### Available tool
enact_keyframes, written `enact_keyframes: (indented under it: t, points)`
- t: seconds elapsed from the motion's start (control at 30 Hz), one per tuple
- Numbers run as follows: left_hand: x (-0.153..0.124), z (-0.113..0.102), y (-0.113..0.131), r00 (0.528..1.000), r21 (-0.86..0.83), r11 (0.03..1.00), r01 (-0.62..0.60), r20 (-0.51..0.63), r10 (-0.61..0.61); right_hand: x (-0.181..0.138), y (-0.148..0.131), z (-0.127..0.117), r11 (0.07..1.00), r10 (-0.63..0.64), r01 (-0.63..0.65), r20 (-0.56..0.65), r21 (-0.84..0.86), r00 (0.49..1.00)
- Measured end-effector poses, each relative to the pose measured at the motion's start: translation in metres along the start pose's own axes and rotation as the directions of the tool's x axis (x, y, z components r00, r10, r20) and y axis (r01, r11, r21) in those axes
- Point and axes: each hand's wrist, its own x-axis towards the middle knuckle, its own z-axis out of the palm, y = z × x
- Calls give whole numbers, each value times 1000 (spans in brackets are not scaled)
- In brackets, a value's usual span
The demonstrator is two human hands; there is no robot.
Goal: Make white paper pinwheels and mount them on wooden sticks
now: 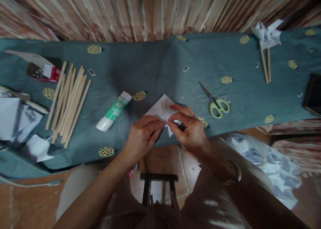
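A folded white sheet of paper (160, 107) lies at the front edge of the table, one corner pointing away from me. My left hand (144, 132) pinches its near part from the left, fingertips together. From the right, my right hand (188, 126) pinches the same spot between thumb and forefinger, its other fingers curled above the paper. Both sets of fingertips meet near the paper's middle and hide part of the folds. A glue stick (114, 111) with a green label lies left of the paper. Green-handled scissors (215, 102) lie to the right, blades pointing away.
Several wooden sticks (71, 103) lie at the left, beside a red box (54, 73) of small metal pieces. White paper pieces (10, 118) are stacked far left. Paper pinwheels on sticks (267, 38) lie back right. A dark phone-like object (312, 95) sits at the right edge.
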Motion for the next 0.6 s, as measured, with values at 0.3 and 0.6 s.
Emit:
enact_keyframes:
  t: [0.3, 0.6]
  points:
    - [2, 1, 2, 1000, -44, 999, -9, -7, 9, 0, 0, -3, 1000, -15, 15, -57, -10, 998]
    - [3, 1, 2, 999, -18, 999, 31, 8, -31, -4, 1, -2, 997, -41, 40, -17, -61, 999]
